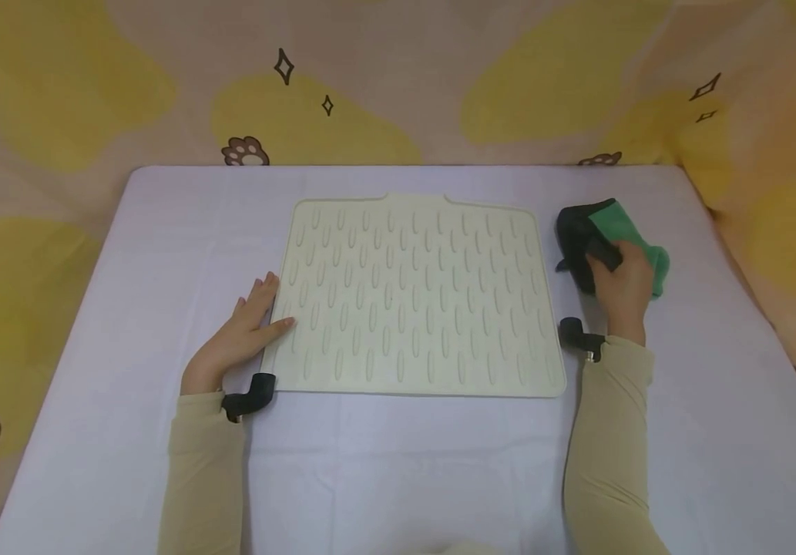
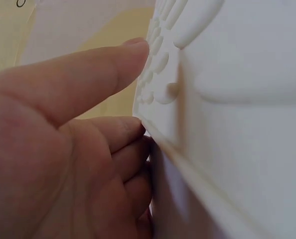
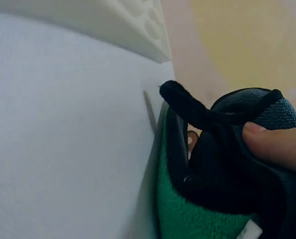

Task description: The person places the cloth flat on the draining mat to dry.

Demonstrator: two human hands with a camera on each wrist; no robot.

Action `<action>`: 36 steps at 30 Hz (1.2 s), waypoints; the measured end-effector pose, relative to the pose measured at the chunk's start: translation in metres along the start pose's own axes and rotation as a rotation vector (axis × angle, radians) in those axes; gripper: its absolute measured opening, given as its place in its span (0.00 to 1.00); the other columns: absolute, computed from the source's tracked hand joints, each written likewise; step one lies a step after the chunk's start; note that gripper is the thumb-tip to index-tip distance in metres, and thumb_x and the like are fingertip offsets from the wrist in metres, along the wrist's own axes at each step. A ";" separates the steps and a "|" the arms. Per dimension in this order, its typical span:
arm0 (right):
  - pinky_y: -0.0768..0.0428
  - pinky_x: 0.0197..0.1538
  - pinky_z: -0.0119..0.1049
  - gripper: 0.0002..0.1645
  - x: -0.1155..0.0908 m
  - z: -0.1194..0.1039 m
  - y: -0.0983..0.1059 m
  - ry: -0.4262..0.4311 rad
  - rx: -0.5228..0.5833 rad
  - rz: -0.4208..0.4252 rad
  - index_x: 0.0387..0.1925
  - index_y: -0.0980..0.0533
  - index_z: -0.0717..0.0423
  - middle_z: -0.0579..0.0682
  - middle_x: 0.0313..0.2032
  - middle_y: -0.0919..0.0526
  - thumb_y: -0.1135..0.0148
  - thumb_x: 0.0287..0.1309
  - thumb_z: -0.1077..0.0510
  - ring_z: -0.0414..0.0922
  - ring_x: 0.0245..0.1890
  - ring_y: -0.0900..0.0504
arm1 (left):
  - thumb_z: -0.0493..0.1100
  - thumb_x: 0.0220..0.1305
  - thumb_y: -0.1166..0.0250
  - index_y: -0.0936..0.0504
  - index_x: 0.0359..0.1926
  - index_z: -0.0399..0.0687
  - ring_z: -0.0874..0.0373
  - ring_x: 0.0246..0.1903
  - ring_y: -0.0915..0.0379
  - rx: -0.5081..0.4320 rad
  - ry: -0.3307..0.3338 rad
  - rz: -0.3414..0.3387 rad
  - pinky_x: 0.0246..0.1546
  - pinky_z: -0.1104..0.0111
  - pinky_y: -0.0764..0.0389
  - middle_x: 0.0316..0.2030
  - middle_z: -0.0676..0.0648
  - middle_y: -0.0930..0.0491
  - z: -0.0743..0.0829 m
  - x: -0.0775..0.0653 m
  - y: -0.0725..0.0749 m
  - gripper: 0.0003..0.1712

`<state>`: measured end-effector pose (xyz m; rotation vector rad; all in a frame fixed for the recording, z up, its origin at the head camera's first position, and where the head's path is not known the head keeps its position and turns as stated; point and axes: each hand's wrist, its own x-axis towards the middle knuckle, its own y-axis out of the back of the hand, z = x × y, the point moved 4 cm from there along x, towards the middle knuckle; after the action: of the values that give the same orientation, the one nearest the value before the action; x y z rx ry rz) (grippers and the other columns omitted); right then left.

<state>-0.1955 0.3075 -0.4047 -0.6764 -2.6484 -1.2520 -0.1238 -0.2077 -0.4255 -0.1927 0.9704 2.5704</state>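
Observation:
A cream mat [image 1: 411,301] with rows of raised oval ridges and a tab at its far side lies flat on the table. My left hand [image 1: 241,335] rests at its left edge, fingers extended along the side. In the left wrist view the thumb [image 2: 103,69] lies over the ridged face and the fingertips meet the rim. Right of the mat, my right hand [image 1: 626,289] grips a folded cloth [image 1: 623,220], green on one side and dark grey on the other. The right wrist view shows the cloth's dark loop [image 3: 183,104] and the thumb pressing on the dark side.
A white cover spreads over the table [image 1: 398,462]. Behind and beside it hangs a pink and yellow patterned fabric [image 1: 398,77] with paw prints. Black wrist mounts [image 1: 248,397] sit by both sleeves, close to the mat's near corners.

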 end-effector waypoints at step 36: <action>0.32 0.55 0.48 0.19 0.000 -0.005 -0.004 -0.075 0.080 -0.003 0.43 0.24 0.71 0.66 0.45 0.20 0.34 0.54 0.61 0.59 0.48 0.25 | 0.54 0.67 0.45 0.71 0.68 0.23 0.38 0.68 0.86 0.304 0.012 -0.038 0.61 0.41 0.78 0.69 0.29 0.78 0.002 0.007 -0.015 0.54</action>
<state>-0.1978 0.3010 -0.4041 -0.7205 -2.7440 -1.1364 -0.1244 -0.1935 -0.4350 -0.1405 1.3303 2.3522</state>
